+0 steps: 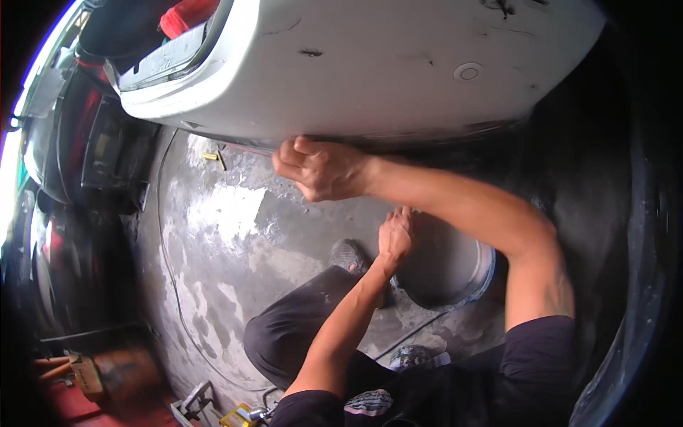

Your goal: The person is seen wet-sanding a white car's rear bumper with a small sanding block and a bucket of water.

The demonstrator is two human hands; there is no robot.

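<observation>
Over the upper part spreads a white car body panel (356, 78), likely a bumper, with dark scuffs and a small round disc (467, 71). My right hand (320, 169) is at its lower edge, fingers curled in; whatever they may hold is hidden. Below it, my left hand (395, 235) is closed beside the left rim of a round bucket (486, 274) with grey liquid or a grey inside. I cannot tell whether it grips the rim or something small.
A thin cable (168, 249) curves across the wet, patchy concrete floor (228, 213). Small brass-coloured pieces (211, 156) lie under the panel. Dark car parts (107, 142) stand at left. At lower left are a cardboard box (87, 377) and a yellow-framed tool (238, 415).
</observation>
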